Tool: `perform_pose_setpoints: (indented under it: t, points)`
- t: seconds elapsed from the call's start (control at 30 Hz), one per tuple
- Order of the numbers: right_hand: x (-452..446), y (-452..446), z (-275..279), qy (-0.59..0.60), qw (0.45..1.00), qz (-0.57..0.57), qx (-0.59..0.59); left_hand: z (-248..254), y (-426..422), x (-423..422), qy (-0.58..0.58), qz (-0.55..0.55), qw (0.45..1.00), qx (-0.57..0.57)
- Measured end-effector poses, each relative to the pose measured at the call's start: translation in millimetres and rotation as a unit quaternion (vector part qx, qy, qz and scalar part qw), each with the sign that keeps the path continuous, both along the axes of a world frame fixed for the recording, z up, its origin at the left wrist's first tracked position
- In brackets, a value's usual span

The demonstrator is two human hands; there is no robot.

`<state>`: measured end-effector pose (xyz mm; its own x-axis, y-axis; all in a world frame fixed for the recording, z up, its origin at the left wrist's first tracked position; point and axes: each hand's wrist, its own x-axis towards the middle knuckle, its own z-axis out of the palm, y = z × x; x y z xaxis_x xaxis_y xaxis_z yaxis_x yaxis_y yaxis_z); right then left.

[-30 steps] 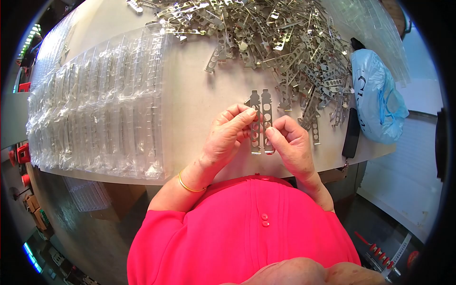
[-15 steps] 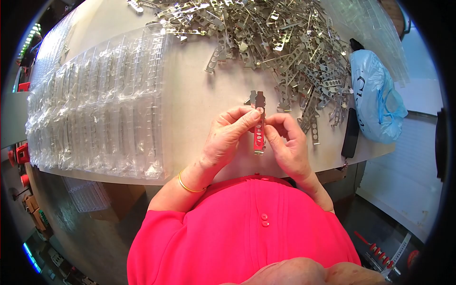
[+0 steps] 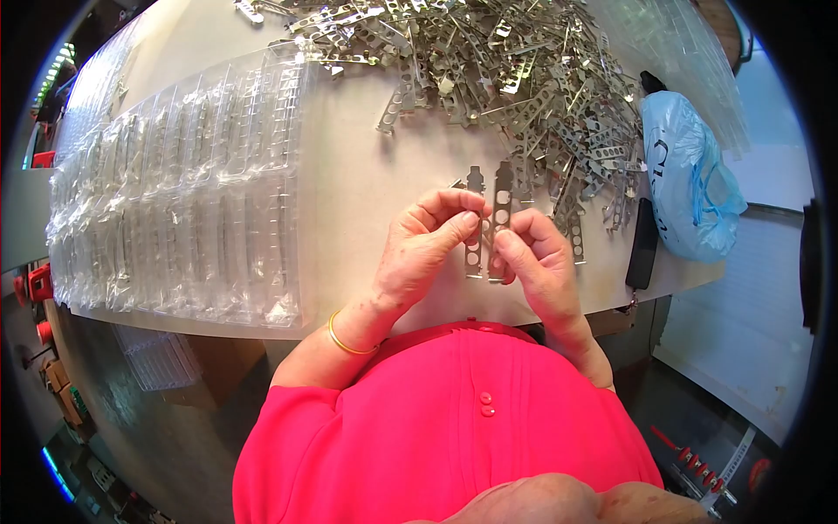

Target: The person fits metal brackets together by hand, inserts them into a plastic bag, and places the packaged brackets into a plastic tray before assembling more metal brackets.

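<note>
Between thumb and fingers, my left hand (image 3: 428, 240) pinches a flat metal bracket (image 3: 474, 182) with round holes, upright in view. A small piece of metal juts out above the left fingers; whether it belongs to another bracket is unclear. My right hand (image 3: 539, 258) is closed on a second perforated bracket (image 3: 503, 194), held by its lower part. The two brackets are side by side with a narrow gap. Beyond them a large heap of similar metal brackets (image 3: 515, 79) lies on the table (image 3: 349, 192).
Clear plastic trays (image 3: 179, 192) holding wrapped pieces cover the table's left part. On the right are a blue plastic bag (image 3: 690, 179), a black elongated object (image 3: 643, 244) and clear plastic sheets (image 3: 681, 61). The table's front edge runs close to the body.
Half a second ago the brackets overlapped; now they are apart. The right hand's bracket has moved to the right and shows its broad face.
</note>
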<state>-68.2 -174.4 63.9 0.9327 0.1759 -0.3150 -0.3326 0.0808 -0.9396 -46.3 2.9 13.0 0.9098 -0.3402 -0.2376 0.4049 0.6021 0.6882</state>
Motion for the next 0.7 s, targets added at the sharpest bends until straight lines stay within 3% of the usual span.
perform_pose_setpoints:
  t: [0.7]
  points:
    - [1.0, -2.0, -1.3, 0.036, 0.998, 0.008, -0.057, 4.1, -0.3, 2.1, -0.003, 0.007, 1.0, -0.004]
